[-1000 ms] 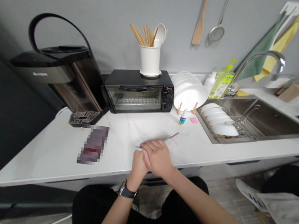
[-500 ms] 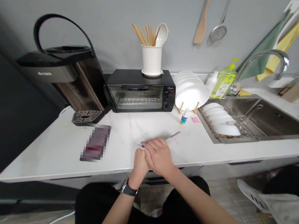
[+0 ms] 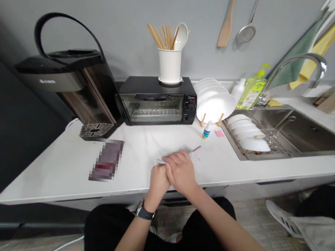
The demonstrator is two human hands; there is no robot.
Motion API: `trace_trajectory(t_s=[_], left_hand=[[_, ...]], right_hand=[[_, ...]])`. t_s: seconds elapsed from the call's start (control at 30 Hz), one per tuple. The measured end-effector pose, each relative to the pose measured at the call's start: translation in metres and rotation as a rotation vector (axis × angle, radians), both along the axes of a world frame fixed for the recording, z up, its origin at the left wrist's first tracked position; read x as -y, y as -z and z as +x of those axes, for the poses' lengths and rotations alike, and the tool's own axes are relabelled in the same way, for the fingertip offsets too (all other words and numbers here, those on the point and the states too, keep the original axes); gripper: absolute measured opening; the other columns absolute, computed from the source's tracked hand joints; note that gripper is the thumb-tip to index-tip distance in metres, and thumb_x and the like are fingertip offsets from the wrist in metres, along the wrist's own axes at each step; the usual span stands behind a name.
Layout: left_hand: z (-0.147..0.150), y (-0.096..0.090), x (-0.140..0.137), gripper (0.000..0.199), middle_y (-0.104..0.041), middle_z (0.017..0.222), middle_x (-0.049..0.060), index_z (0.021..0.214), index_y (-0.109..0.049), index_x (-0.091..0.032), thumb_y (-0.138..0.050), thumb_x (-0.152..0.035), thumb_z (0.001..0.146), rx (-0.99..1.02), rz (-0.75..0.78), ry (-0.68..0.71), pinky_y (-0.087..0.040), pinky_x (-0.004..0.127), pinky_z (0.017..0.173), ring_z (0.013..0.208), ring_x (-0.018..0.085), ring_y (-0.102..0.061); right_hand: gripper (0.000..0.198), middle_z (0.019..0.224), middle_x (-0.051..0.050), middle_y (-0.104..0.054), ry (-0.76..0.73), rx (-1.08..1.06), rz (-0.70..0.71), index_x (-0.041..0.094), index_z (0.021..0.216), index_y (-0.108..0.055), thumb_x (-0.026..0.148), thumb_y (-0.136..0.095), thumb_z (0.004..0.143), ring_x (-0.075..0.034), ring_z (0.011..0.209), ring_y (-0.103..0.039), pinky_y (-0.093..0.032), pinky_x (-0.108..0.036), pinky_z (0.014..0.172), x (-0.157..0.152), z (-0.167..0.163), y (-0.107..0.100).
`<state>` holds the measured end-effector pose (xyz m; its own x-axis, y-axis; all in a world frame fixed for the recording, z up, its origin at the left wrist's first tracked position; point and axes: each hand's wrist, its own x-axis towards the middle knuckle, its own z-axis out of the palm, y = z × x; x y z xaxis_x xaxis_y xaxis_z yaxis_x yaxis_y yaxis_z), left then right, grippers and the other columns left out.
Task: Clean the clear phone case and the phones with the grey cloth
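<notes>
**Gripping a thin strip at the tabletop edge**

Left hand [image 3: 158, 180] and right hand [image 3: 181, 172] pressed together, both closed on a thin pale strip [image 3: 195, 149] lying on the tabletop [image 3: 58, 165]. Risk: strip tears or slips if pulled unevenly.

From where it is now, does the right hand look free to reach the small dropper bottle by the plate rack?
Probably yes. The right hand lies over the left hand, and bare counter runs to the dropper bottle, with only a thin stick beside that path.
</notes>
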<state>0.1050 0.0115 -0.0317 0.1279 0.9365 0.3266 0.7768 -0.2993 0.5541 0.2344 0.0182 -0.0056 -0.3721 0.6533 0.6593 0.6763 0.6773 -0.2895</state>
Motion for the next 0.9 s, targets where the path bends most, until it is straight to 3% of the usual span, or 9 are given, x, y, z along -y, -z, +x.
trace_trajectory(t_s=[0.07,0.13,0.27,0.37,0.47,0.57,0.63,0.8,0.9], left_hand=[[-0.002,0.001,-0.001,0.031,-0.065,0.053,0.006,0.053,-0.066,-0.017,-0.060,-0.008,0.083,-0.021,-0.007,-0.011,-0.035,0.027,0.053,0.048,0.016,-0.053],[-0.002,0.000,0.001,0.031,-0.068,0.057,0.006,0.061,-0.070,-0.016,-0.058,-0.011,0.088,-0.017,-0.003,-0.010,-0.037,0.026,0.055,0.051,0.016,-0.056],[0.003,-0.006,0.006,0.025,-0.078,0.078,0.005,0.099,-0.081,-0.019,-0.060,-0.032,0.100,0.111,0.027,0.030,-0.042,0.022,0.062,0.061,0.013,-0.063],[0.005,-0.006,0.006,0.024,-0.079,0.079,0.005,0.105,-0.082,-0.020,-0.063,-0.035,0.100,0.136,0.042,0.037,-0.042,0.022,0.063,0.061,0.012,-0.062],[0.003,-0.002,0.002,0.023,-0.076,0.070,0.006,0.087,-0.081,-0.017,-0.060,-0.018,0.095,0.053,0.027,0.015,-0.040,0.024,0.060,0.058,0.014,-0.060],[0.000,0.003,-0.002,0.027,-0.069,0.059,0.008,0.061,-0.072,-0.015,-0.059,-0.007,0.084,-0.008,0.007,-0.014,-0.037,0.027,0.055,0.051,0.016,-0.056],[-0.001,0.003,-0.002,0.029,-0.069,0.059,0.008,0.059,-0.071,-0.015,-0.059,-0.007,0.084,-0.014,0.005,-0.019,-0.037,0.027,0.055,0.052,0.017,-0.057],[0.003,-0.005,0.005,0.024,-0.079,0.078,0.005,0.100,-0.082,-0.019,-0.061,-0.031,0.100,0.121,0.023,0.037,-0.042,0.022,0.062,0.062,0.013,-0.064],[0.005,-0.007,0.007,0.025,-0.079,0.079,0.004,0.108,-0.081,-0.021,-0.064,-0.038,0.100,0.173,0.034,0.050,-0.042,0.021,0.062,0.062,0.012,-0.064]], right_hand=[[0.029,0.107,-0.008,-0.077,-0.097,0.039,0.012,0.016,0.122,-0.070,0.023,-0.047,0.104,-0.025,0.099,-0.062,-0.042,-0.043,0.103,0.006,-0.009,0.001],[0.030,0.105,-0.009,-0.076,-0.098,0.076,0.018,0.016,0.121,-0.070,0.025,-0.047,0.105,-0.025,0.096,-0.062,-0.044,-0.043,0.094,-0.004,0.004,0.000],[0.036,0.088,-0.009,-0.073,0.120,0.097,-0.027,0.018,0.094,-0.073,0.022,-0.039,0.107,-0.025,0.085,-0.060,-0.043,-0.041,0.085,-0.039,0.056,-0.005],[0.038,0.089,-0.010,-0.074,0.236,0.041,-0.039,0.018,0.088,-0.072,0.019,-0.039,0.107,-0.025,0.090,-0.062,-0.044,-0.043,0.093,-0.042,0.060,-0.008],[0.030,0.103,-0.008,-0.077,0.112,-0.025,-0.010,0.019,0.105,-0.074,0.017,-0.044,0.105,-0.026,0.109,-0.063,-0.034,-0.048,0.114,-0.017,0.025,-0.005],[0.028,0.111,-0.009,-0.077,-0.075,0.000,-0.002,0.017,0.120,-0.071,0.021,-0.048,0.104,-0.024,0.108,-0.064,-0.038,-0.045,0.111,0.005,-0.006,0.000],[0.029,0.110,-0.010,-0.076,-0.121,0.038,0.012,0.016,0.122,-0.070,0.024,-0.049,0.105,-0.025,0.104,-0.063,-0.043,-0.044,0.103,0.002,-0.004,0.001],[0.036,0.096,-0.009,-0.075,0.073,0.000,-0.042,0.018,0.104,-0.074,0.024,-0.039,0.109,-0.025,0.094,-0.062,-0.046,-0.042,0.090,-0.038,0.056,-0.002],[0.041,0.102,-0.010,-0.073,0.188,-0.082,-0.084,0.017,0.106,-0.073,0.022,-0.033,0.110,-0.025,0.096,-0.062,-0.048,-0.040,0.090,-0.040,0.065,-0.003]])
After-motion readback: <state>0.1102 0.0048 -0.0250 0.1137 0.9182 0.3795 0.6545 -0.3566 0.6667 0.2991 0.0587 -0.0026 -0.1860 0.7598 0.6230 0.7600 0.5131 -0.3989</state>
